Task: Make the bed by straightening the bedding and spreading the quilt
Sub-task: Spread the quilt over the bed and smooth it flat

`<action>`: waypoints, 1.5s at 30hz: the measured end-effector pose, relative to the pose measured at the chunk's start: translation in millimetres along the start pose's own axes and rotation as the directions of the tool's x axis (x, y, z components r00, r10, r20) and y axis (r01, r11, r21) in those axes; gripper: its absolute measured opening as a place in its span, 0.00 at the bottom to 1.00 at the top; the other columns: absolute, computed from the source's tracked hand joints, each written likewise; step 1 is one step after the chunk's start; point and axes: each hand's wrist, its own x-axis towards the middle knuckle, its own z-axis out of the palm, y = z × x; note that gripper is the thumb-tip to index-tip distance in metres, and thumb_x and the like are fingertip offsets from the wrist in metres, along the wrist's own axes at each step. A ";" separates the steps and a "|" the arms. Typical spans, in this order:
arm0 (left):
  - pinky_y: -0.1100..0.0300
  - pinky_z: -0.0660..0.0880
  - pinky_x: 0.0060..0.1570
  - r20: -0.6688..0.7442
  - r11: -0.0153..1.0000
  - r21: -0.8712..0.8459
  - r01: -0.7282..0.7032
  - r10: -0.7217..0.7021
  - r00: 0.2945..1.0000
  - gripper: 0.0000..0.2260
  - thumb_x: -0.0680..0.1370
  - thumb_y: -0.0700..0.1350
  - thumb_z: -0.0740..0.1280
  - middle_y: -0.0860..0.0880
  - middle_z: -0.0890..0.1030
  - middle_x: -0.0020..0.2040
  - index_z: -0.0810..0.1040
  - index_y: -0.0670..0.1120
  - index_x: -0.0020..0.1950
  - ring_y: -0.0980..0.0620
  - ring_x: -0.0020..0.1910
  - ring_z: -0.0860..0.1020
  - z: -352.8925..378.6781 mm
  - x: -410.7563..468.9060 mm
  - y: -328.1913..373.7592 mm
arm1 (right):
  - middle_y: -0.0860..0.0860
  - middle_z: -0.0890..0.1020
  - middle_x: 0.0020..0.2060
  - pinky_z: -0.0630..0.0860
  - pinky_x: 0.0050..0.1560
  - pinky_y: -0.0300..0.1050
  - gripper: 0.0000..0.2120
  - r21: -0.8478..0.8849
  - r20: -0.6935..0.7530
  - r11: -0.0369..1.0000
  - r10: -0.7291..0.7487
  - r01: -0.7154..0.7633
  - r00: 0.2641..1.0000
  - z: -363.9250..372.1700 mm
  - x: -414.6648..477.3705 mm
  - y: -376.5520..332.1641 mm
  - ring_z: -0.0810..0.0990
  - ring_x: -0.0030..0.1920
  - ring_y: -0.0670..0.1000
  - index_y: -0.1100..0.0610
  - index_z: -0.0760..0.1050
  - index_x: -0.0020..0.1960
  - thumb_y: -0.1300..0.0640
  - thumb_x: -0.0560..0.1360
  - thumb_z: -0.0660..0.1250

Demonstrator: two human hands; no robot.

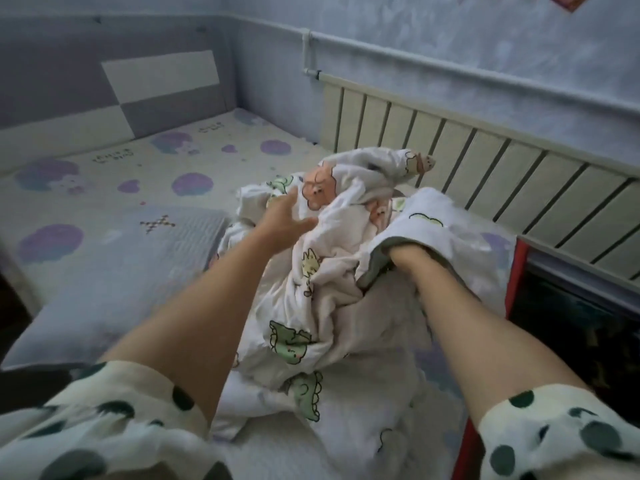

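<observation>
White dinosaur-print quilt (332,271) bunched on bed, right hand (401,261) buried in folds

The right hand (403,261) is buried inside the bunched quilt (332,271).

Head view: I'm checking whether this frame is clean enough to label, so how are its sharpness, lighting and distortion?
Head view: soft throughout, with the quilt and left hand slightly motion-blurred; dim, even bluish light, no glare or hard shadows; wide-angle bending shows in the radiator and wall pipe; the right hand is hidden inside a quilt fold.
</observation>
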 end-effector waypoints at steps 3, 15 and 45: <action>0.60 0.62 0.66 0.026 0.999 0.038 0.024 -0.025 0.999 0.31 0.76 0.48 0.69 0.45 0.67 0.73 0.61 0.43 0.76 0.48 0.71 0.67 20.4 -6.1 -10.5 | 0.54 0.74 0.42 0.68 0.47 0.41 0.08 0.066 -0.062 0.998 0.027 -0.023 0.998 32.5 7.7 15.3 0.72 0.46 0.52 0.54 0.71 0.38 0.59 0.76 0.63; 0.61 0.71 0.45 -0.096 0.999 0.044 0.025 -0.020 0.995 0.11 0.77 0.40 0.65 0.45 0.82 0.48 0.81 0.41 0.57 0.48 0.43 0.78 -6.3 -48.7 -54.2 | 0.56 0.82 0.43 0.76 0.48 0.48 0.06 0.212 -0.052 0.956 -0.195 0.202 0.979 89.8 -28.9 -32.2 0.80 0.47 0.58 0.61 0.78 0.44 0.62 0.74 0.63; 0.54 0.77 0.44 -0.112 0.979 0.166 0.114 -0.097 0.989 0.07 0.78 0.43 0.64 0.46 0.83 0.39 0.82 0.43 0.46 0.47 0.41 0.80 -331.6 17.1 -346.2 | 0.52 0.80 0.28 0.75 0.40 0.49 0.11 0.403 0.026 0.890 -0.241 0.211 0.970 383.3 -14.4 -360.8 0.76 0.30 0.51 0.55 0.73 0.33 0.63 0.74 0.64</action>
